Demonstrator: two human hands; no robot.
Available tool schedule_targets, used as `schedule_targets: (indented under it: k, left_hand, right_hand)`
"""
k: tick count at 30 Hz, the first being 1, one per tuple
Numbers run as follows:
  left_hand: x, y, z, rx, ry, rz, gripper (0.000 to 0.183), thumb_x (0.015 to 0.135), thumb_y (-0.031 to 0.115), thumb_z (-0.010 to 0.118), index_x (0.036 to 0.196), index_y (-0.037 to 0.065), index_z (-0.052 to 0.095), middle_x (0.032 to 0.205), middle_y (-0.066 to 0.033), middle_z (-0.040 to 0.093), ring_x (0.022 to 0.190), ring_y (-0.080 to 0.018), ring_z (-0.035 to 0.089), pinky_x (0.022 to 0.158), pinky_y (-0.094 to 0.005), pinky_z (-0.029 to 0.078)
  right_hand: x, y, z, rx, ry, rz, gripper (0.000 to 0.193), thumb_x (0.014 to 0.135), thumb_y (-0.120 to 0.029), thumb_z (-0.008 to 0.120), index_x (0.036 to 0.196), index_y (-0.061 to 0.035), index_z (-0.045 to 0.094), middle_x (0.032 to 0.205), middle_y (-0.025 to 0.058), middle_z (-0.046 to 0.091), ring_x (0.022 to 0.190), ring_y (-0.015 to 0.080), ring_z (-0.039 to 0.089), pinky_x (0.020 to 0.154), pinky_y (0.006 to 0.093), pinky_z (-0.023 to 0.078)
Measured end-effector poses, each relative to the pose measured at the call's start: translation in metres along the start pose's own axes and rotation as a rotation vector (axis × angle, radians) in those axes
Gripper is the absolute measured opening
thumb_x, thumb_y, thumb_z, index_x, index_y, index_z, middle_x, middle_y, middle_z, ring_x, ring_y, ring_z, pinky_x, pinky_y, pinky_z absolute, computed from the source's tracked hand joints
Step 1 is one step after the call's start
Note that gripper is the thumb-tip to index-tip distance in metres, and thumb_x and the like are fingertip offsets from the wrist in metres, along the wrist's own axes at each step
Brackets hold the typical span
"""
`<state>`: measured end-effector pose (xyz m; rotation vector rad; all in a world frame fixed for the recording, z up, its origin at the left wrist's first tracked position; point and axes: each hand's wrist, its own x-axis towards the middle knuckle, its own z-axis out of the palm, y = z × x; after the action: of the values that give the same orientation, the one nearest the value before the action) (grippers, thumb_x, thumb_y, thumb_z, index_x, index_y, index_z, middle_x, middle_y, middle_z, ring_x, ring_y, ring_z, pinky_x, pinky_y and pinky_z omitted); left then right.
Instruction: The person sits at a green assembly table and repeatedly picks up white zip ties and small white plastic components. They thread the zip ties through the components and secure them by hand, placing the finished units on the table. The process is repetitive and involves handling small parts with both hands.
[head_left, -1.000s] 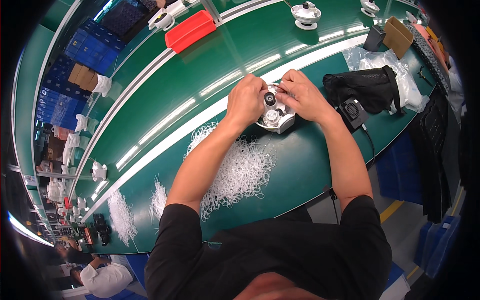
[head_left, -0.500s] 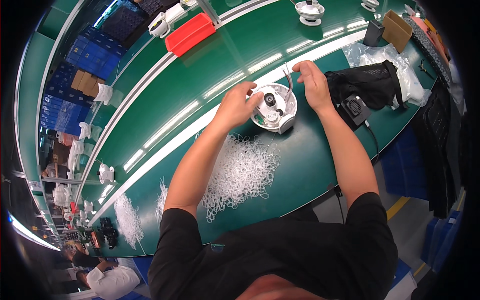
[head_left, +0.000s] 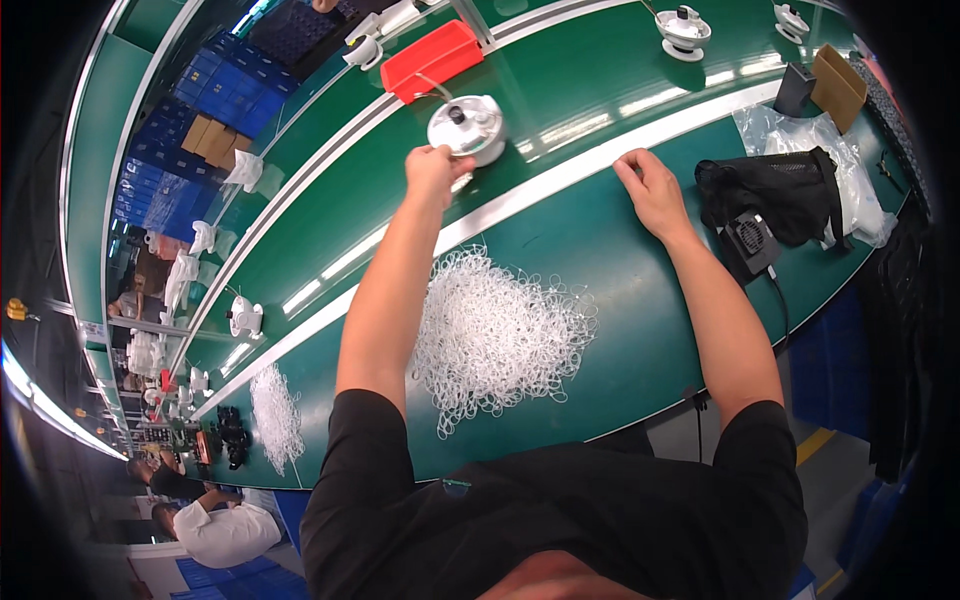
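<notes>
- White round device, one, tilted on view: I find it over the green belt, past the white edge strip, just in front of the red bin. Whether its underside meets the belt I cannot tell.
- Left grip, bare hand: clenched on the device's near rim; some fingers are hidden from me beneath it.
- Right grip, bare hand: fingers curled beside the white edge strip, well apart from the device; I cannot tell whether anything small is pinched there.
- Thin wires: rising from the device across the bin's near wall; their ends are hard to make out.
- Large heap of white loops: on the bench, left border partly behind my left forearm.
- Smaller white heap: farther left, strands too fine to separate.
- Black mesh pouch: right of the right grip, overlapping a clear plastic bag and hiding part of it.
- Black fan unit: against the pouch, its cord dropping past the bench edge.
- Cardboard box and black box: far right, side by side.
- Similar white device: farther along the belt; another at the top right, small.
</notes>
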<state>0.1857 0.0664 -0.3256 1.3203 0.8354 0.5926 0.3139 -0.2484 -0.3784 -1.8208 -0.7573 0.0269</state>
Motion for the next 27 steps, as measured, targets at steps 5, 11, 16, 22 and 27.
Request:
schedule_targets:
  k: [5, 11, 16, 22, 27]
  left_hand:
    - [0.02, -0.013, -0.024, -0.281, 0.141, 0.032, 0.034, 0.099, 0.009, 0.054, 0.12, -0.016, 0.045, 0.111, -0.026, 0.056, 0.093, -0.0383, 0.066, 0.071, -0.0386, 0.064]
    - [-0.094, 0.002, 0.017, 0.639, -0.522, 0.13, 0.025, 0.088, 0.025, 0.075, 0.095, 0.002, 0.064, 0.085, -0.0053, 0.065, 0.071, -0.0144, 0.062, 0.058, -0.0278, 0.049]
    - [-0.176, -0.007, 0.044, 1.273, -0.783, 0.387, 0.024, 0.08, 0.018, 0.077, 0.093, 0.002, 0.066, 0.081, -0.0122, 0.07, 0.075, -0.0279, 0.067, 0.067, -0.0397, 0.051]
    - [-0.195, -0.02, 0.053, 1.322, -0.739, 0.382, 0.019, 0.08, 0.011, 0.073, 0.095, 0.002, 0.064, 0.083, -0.0136, 0.07, 0.08, -0.0329, 0.068, 0.071, -0.043, 0.052]
    - [-0.192, -0.026, 0.05, 1.239, -0.735, 0.336, 0.019, 0.08, 0.007, 0.071, 0.098, 0.001, 0.065, 0.083, -0.0134, 0.07, 0.08, -0.0321, 0.068, 0.072, -0.0422, 0.052]
  right_hand:
    - [-0.001, 0.004, 0.004, 0.005, -0.02, 0.021, 0.025, 0.092, -0.028, 0.066, 0.1, -0.0047, 0.064, 0.091, 0.0076, 0.067, 0.075, 0.0204, 0.06, 0.072, 0.0347, 0.049]
    - [-0.004, 0.008, -0.001, -0.078, -0.066, 0.015, 0.026, 0.091, -0.028, 0.067, 0.104, -0.006, 0.064, 0.093, 0.0054, 0.068, 0.077, 0.0188, 0.062, 0.073, 0.0345, 0.05]
    - [-0.005, 0.012, -0.001, -0.091, -0.084, -0.021, 0.025, 0.09, -0.024, 0.067, 0.106, -0.0044, 0.064, 0.089, 0.0028, 0.065, 0.072, 0.0135, 0.056, 0.071, 0.0302, 0.049]
    - [-0.003, 0.01, -0.002, -0.154, -0.137, -0.018, 0.026, 0.089, -0.027, 0.067, 0.106, -0.0076, 0.065, 0.098, 0.0052, 0.07, 0.076, 0.0203, 0.063, 0.073, 0.036, 0.052]
    - [-0.005, 0.008, -0.002, -0.179, -0.158, -0.021, 0.023, 0.089, -0.027, 0.067, 0.103, -0.0085, 0.066, 0.096, 0.005, 0.07, 0.078, 0.0216, 0.064, 0.073, 0.0367, 0.052]
